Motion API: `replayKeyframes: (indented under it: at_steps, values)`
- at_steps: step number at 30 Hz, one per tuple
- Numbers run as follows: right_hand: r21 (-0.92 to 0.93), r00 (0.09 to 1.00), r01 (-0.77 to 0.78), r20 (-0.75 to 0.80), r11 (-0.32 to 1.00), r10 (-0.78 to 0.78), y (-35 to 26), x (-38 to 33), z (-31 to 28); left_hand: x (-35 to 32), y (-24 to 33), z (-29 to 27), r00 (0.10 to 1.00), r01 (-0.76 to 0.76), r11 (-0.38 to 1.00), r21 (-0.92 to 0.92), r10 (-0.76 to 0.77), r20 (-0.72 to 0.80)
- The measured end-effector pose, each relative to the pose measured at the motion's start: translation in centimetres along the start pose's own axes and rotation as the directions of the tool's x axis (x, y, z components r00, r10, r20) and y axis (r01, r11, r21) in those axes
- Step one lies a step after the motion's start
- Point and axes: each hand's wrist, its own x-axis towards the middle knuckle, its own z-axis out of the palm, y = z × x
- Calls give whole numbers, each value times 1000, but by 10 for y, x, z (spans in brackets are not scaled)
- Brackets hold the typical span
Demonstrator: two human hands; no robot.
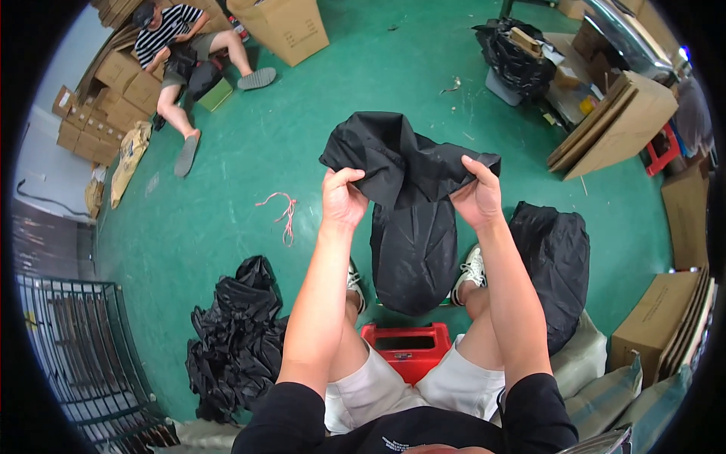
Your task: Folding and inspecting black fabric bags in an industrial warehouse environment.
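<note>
- Green-painted floor (pixel 249 151) spreads across a storage room, cardboard boxes (pixel 106 98) stacked along its far-left edge and flat cardboard sheets (pixel 612 125) leaning at its far-right side.
- Seated on a red stool (pixel 408 349), a person in white shorts holds a black garment (pixel 404 197) up over the floor in front of the knees, between both hands.
- Left hand (pixel 342 198) is closed in a fist, fingers (pixel 344 178) curled tight over the garment's upper left edge.
- Right hand (pixel 476 198) grips the upper right edge, thumb and fingers (pixel 480 168) pinching a fold of the cloth.
- Upper part of the garment bunches above the hands; the lower part hangs down in a rounded shape to just above the stool, between two white sneakers (pixel 473 268).
- Heap of crumpled black fabric (pixel 234 340) lies on the floor near the person's left side.
- Second black bundle (pixel 556 265) rests on the person's right, against pale sacks (pixel 597 378).
- Pink cord (pixel 283 216) lies loose on the floor, apart from the heap.
- Another person in a striped shirt (pixel 170 26) sits on the floor by the boxes at the far-left corner.
- Black bag (pixel 514 57) holding scraps stands at the far edge.
</note>
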Motion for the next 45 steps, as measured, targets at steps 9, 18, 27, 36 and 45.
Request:
replayKeyframes:
  at_steps: [9, 18, 27, 36, 45]
  values:
    - [-986, 741, 167, 126, 1, 660, 30, -21, -1, 4, 13, -46, 993, -5, 992, -124, -9, -114]
    - [-908, 986, 132, 161, 398, 41, 10, -19, 9, -44, 26, -16, 913, 356, 931, 78, -364, 182]
    - [-717, 867, 229, 458, 658, 198, 23, -15, 28, -49, 18, -24, 765, 556, 800, 223, -598, 240]
    - [-608, 601, -356, 433, 710, 672, 32, -14, -8, -25, 12, -69, 954, 172, 984, -51, -153, 258]
    - [-865, 909, 368, 257, 341, -327, 19, -23, -29, -38, 14, -15, 947, 241, 906, 348, -298, 122]
